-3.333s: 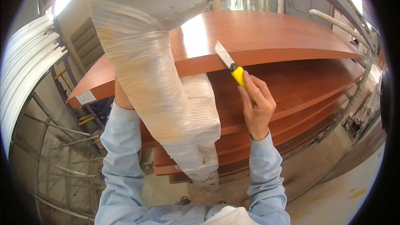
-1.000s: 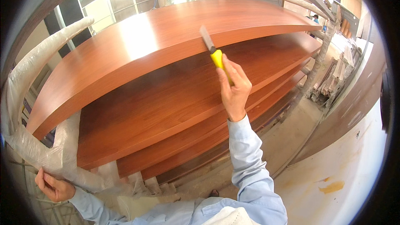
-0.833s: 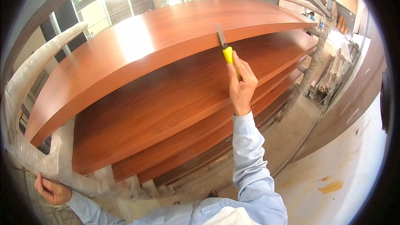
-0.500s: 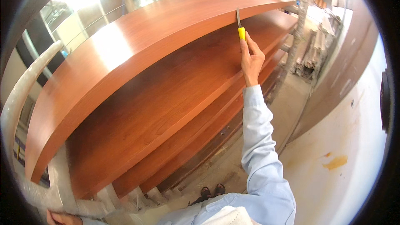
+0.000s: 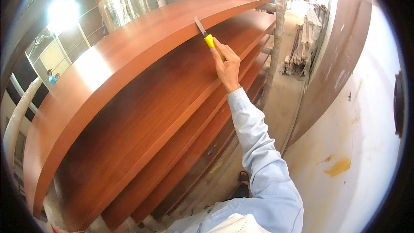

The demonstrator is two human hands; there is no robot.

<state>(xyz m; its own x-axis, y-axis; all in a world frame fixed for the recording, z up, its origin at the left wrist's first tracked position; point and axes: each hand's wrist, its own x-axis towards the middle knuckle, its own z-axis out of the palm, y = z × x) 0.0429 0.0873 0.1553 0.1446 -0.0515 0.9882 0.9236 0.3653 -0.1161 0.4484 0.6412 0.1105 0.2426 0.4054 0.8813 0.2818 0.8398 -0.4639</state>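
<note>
My right hand [image 5: 228,64] is wrapped round the yellow handle of a file [image 5: 209,40] with a narrow grey blade. The blade's tip lies against the front edge of the topmost reddish-brown wooden board [image 5: 159,13]. A second board [image 5: 146,103] lies below it, with more boards under that. At the bottom left rim only a sliver of my left hand [image 5: 56,230] shows, by the rack's lower end; its fingers are hidden.
A rack with wrapped posts [image 5: 278,26] and arms bears the boards. At the right stands a pale stained panel [image 5: 340,159]. Bundled wooden strips [image 5: 304,43] lean farther back. Other people [image 5: 52,77] are in the background.
My right hand and the file have moved left along the top board's edge, and the blade is more tilted. My left hand has nearly dropped out of view. The view has shifted.
</note>
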